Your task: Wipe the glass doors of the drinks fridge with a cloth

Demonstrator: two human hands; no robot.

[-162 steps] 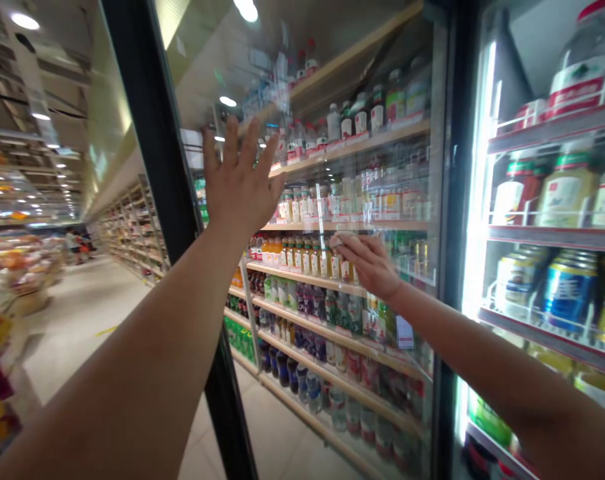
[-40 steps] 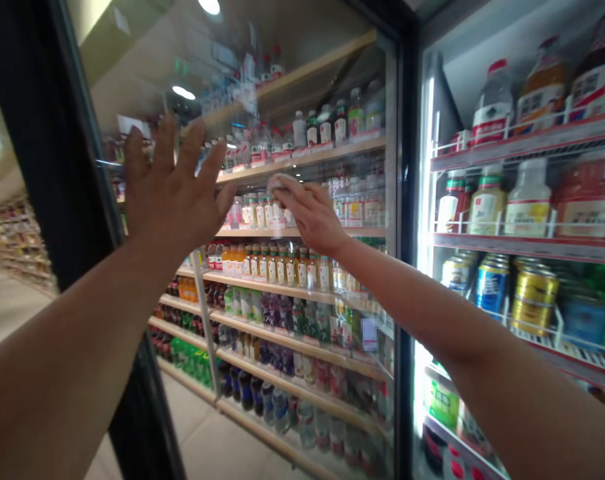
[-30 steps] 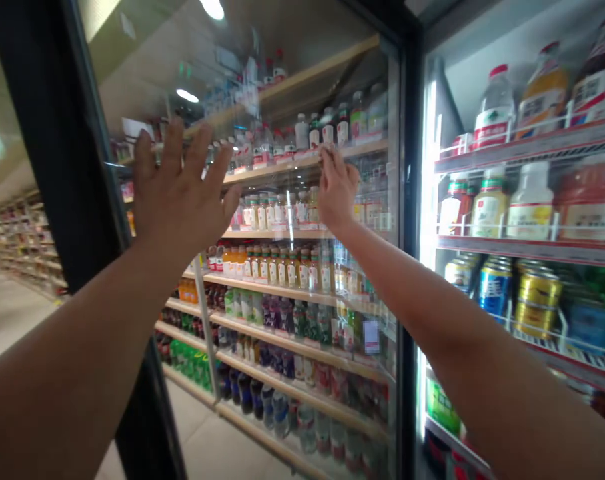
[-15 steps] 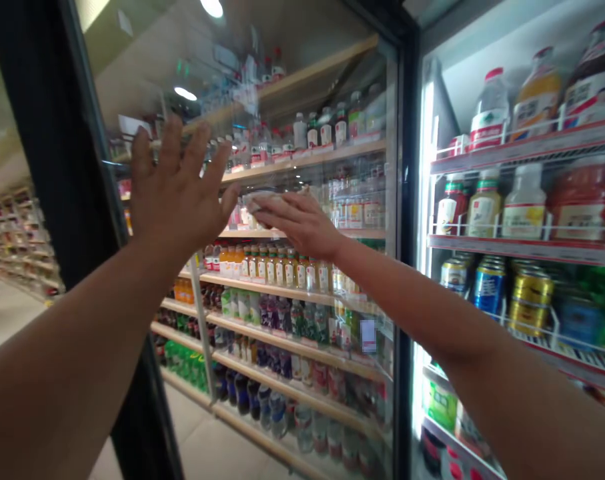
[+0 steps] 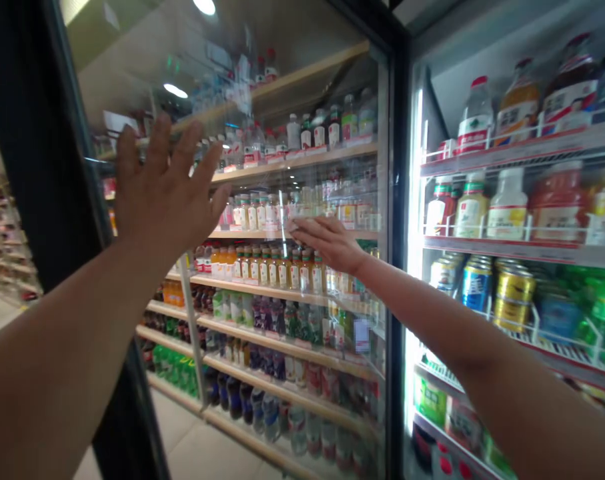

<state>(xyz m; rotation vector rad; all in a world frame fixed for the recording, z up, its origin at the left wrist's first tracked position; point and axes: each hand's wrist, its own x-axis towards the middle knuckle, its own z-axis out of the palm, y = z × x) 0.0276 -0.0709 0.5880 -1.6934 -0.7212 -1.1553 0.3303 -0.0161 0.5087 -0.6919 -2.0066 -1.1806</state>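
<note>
The glass door [image 5: 327, 33] of an upright drinks cooler stands swung out in front of me, with shelves showing through the pane. My left hand [image 5: 165, 187] is open on the left part of the glass, palm toward it and fingers spread. Farther right and a little lower, my right hand [image 5: 335, 245] lies against the pane with its fingers stretched together over a white cloth [image 5: 296, 225]. Most of the cloth is hidden under the fingers; only a pale edge shows.
At right, the lit cooler holds bottles [image 5: 475, 117] and cans [image 5: 513, 293] on wire-fronted racks [image 5: 527, 250]. The door's dark frame [image 5: 396, 220] borders the pane. Beyond the glass are wooden shelves [image 5: 282, 291] of drinks and a tiled floor [image 5: 182, 433].
My right hand has moved right and slightly down across the glass with the cloth. My left hand stays spread at about the same place on the door. The view has shifted slightly.
</note>
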